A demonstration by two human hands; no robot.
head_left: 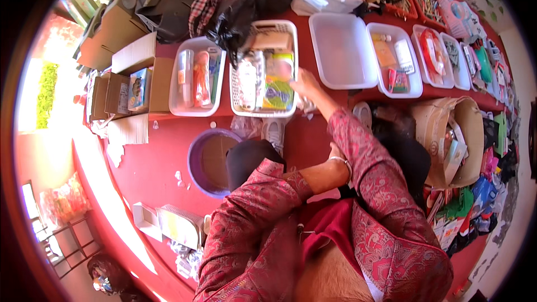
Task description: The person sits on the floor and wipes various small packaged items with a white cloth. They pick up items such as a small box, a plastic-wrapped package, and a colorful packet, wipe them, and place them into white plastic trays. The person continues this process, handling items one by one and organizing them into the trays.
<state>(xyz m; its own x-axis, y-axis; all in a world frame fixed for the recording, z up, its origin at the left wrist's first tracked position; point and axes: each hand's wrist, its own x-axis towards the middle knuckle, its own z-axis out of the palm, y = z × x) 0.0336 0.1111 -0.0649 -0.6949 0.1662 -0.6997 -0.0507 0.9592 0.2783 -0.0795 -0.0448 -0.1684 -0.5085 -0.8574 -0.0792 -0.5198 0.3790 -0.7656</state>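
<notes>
My right hand reaches forward to the right side of a white plastic basket, its fingers closed at the rim. In the basket lie a yellow-green pack, clear-wrapped items and a tan block. My left forearm crosses my lap, a bracelet at its wrist. My left hand is tucked against my right sleeve, its fingers mostly hidden. Just left of the basket stands a white tub holding a clear tube and a pinkish-orange pack.
A translucent tub and a tub of small packs stand to the right. Open cardboard boxes are at the left. A purple basin sits by my knee, a brown bag to the right. Black bags lie behind.
</notes>
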